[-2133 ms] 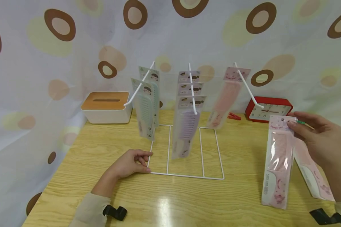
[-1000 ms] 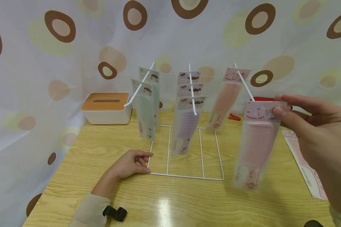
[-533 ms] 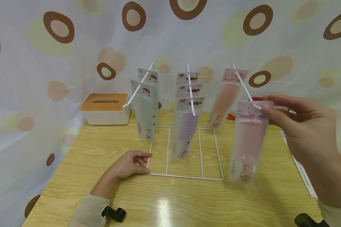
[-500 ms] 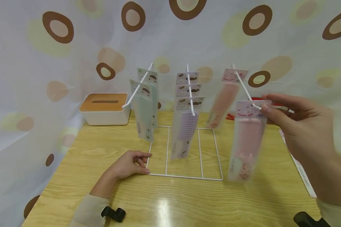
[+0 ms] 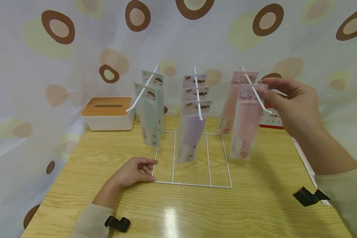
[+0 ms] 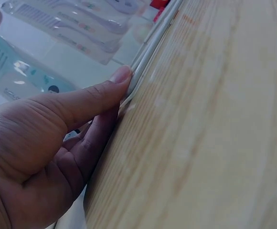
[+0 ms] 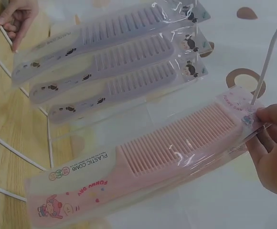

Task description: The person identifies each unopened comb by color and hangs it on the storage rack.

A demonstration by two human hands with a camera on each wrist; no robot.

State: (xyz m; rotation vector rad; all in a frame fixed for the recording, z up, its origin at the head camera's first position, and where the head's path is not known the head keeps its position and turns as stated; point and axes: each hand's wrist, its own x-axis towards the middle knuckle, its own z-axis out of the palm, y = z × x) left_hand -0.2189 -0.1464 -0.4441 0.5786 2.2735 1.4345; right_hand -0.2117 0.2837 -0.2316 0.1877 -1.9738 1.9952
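Observation:
My right hand (image 5: 294, 102) pinches the header card of a bagged pink comb (image 5: 246, 125), which hangs on the right hook of a white wire display rack (image 5: 193, 184). The right wrist view shows the hook passing through the card of that pink comb (image 7: 176, 143). Behind it, another bagged pink comb (image 5: 227, 112) hangs farther back on the hook. Two bagged green combs (image 5: 148, 115) hang from the left hook, three bagged purple combs (image 5: 193, 130) from the middle one. My left hand (image 5: 135, 173) holds the rack's near-left base corner, thumb on the wire in the left wrist view.
A white tissue box (image 5: 107, 123) with a wooden lid stands at the back left. At the back right, a red clock (image 5: 272, 122) is partly behind my right hand. Another flat package (image 5: 304, 160) lies on the table's right side, partly covered by my forearm.
My right hand has carried the pink comb from the table's right side to the right hook, then slid it back along the wire. My left hand has stayed on the rack.

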